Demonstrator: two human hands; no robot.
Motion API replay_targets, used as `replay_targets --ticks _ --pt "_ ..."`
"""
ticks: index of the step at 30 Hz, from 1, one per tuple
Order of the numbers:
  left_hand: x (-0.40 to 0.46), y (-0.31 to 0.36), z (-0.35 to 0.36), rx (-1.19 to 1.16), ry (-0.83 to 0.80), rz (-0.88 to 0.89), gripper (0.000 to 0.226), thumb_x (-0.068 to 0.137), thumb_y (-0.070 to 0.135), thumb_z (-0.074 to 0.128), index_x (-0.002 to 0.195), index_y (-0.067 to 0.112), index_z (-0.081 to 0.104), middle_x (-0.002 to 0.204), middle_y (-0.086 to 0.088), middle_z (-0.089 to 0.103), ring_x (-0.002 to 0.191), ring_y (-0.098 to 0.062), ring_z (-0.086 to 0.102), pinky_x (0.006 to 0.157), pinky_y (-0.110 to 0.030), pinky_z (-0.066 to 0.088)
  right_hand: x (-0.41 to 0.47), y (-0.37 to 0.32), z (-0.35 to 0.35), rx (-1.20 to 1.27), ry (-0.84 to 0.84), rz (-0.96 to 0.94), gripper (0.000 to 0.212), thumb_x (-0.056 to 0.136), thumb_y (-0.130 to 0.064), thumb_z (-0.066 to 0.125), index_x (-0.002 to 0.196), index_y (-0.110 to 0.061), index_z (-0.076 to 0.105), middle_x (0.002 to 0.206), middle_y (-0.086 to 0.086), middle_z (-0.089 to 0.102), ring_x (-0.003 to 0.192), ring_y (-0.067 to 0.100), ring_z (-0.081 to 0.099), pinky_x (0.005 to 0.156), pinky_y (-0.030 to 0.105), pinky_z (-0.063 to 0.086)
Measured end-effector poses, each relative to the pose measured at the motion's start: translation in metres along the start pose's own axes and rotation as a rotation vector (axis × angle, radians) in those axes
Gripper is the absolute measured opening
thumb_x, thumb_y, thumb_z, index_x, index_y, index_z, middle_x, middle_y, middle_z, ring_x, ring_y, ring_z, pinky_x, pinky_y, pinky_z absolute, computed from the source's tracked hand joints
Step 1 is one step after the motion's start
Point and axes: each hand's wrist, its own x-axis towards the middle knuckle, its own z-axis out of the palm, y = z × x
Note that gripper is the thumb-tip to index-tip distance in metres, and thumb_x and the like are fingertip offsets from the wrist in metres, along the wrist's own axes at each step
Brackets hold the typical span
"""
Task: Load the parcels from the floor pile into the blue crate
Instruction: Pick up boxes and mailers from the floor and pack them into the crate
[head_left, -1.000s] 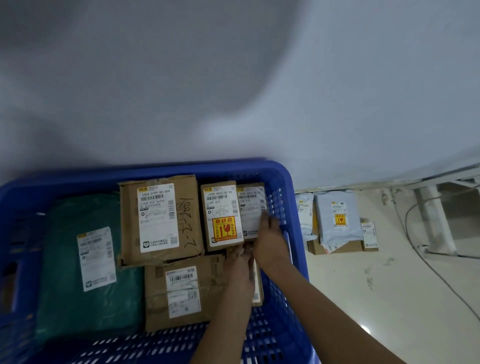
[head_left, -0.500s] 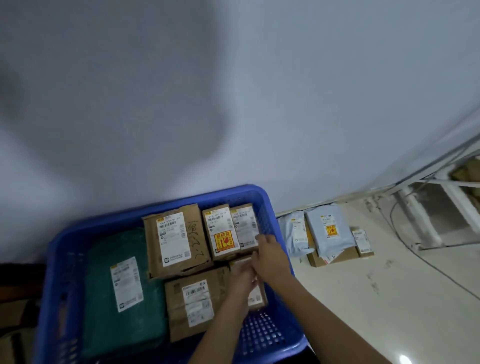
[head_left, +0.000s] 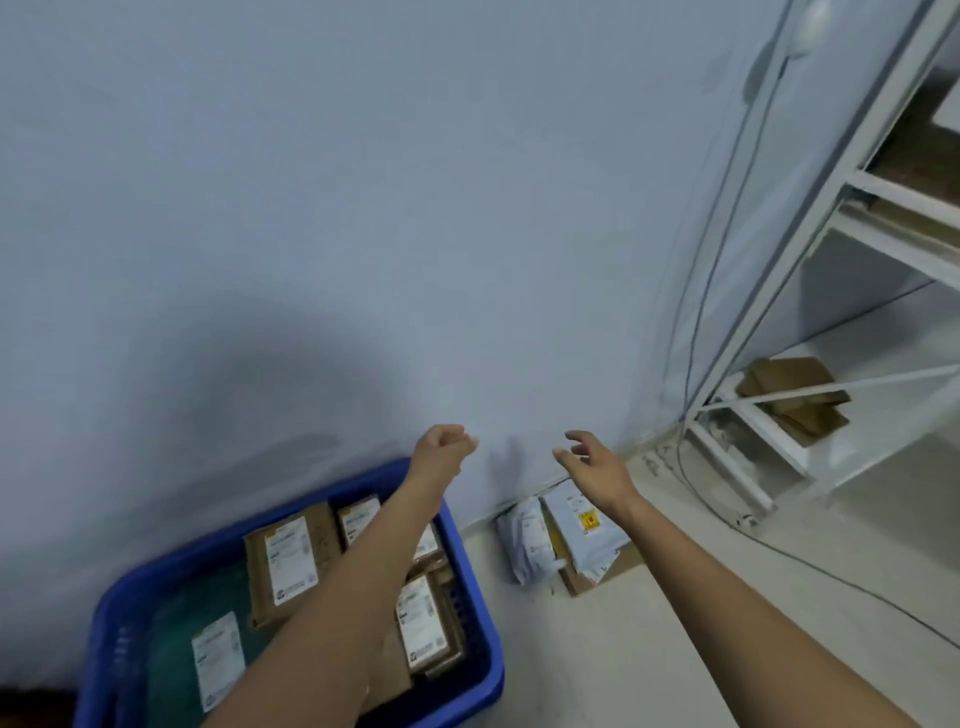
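Observation:
The blue crate (head_left: 470, 571) stands at the lower left against the wall. Inside it lie several brown cardboard parcels (head_left: 285, 561) with white labels and a green bag (head_left: 176, 644). On the floor to its right is the pile (head_left: 561, 540): grey mailer bags, one with a yellow sticker, on top of a flat brown box. My left hand (head_left: 441, 449) is raised over the crate's far right corner, fingers loosely curled, holding nothing. My right hand (head_left: 592, 465) hovers above the floor pile with fingers spread and relaxed, also holding nothing.
A pale wall fills the upper view. A white metal shelf rack (head_left: 841, 218) stands at the right with flattened cardboard (head_left: 795, 395) on its lowest level. A dark cable (head_left: 779, 545) runs down the wall and across the floor past the pile.
Both hands have lifted out of the crate and away from the small parcels there. The view has swung up and to the right, and my right hand is now over the floor pile.

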Motion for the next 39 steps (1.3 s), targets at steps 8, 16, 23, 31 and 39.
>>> replay_targets --ticks 8,16,23,31,39 --pt "-0.092 0.045 0.201 0.012 -0.025 0.118 0.033 0.089 0.015 0.063 0.121 0.005 0.057 0.113 -0.008 0.059 0.100 -0.019 0.055 0.084 -0.030 0.044 -0.074 0.093 -0.200 0.043 0.058 0.023 0.051 0.091 -0.043 0.057 0.137 -0.023 0.046 0.136 0.011 0.052 0.123 0.024 0.051 0.100 0.033 0.041" --pt "-0.165 0.066 0.352 0.031 -0.070 0.124 0.027 0.090 0.011 0.061 0.116 0.004 0.059 0.111 -0.009 0.060 0.101 -0.021 0.055 0.086 -0.032 0.046 -0.127 0.159 -0.353 -0.025 0.071 0.036 0.047 0.093 -0.049 0.051 0.132 -0.024 0.050 0.134 0.012 0.053 0.116 0.025 0.052 0.089 0.027 0.037" --pt "-0.141 0.052 0.400 0.116 -0.078 0.031 0.018 0.090 0.011 0.060 0.108 0.007 0.059 0.104 -0.010 0.060 0.096 -0.021 0.056 0.081 -0.029 0.046 -0.090 0.179 -0.387 -0.153 -0.042 0.007 0.051 0.094 -0.046 0.049 0.138 -0.020 0.044 0.137 0.009 0.050 0.122 0.025 0.050 0.088 0.028 0.035" --pt "-0.039 0.016 0.464 0.085 -0.074 -0.117 0.006 0.090 0.007 0.058 0.094 0.011 0.061 0.092 -0.009 0.061 0.091 -0.023 0.057 0.077 -0.030 0.046 0.018 0.200 -0.399 -0.294 -0.166 0.008 0.053 0.094 -0.048 0.050 0.138 -0.019 0.046 0.140 0.008 0.050 0.125 0.024 0.049 0.099 0.033 0.039" --pt "0.063 -0.031 0.511 -0.001 0.032 -0.328 0.017 0.090 0.006 0.059 0.107 0.005 0.061 0.100 -0.013 0.061 0.086 -0.022 0.058 0.076 -0.030 0.047 0.150 0.237 -0.391 -0.475 -0.196 -0.056 0.043 0.093 -0.037 0.053 0.131 -0.018 0.054 0.130 0.004 0.058 0.118 0.022 0.054 0.096 0.029 0.042"
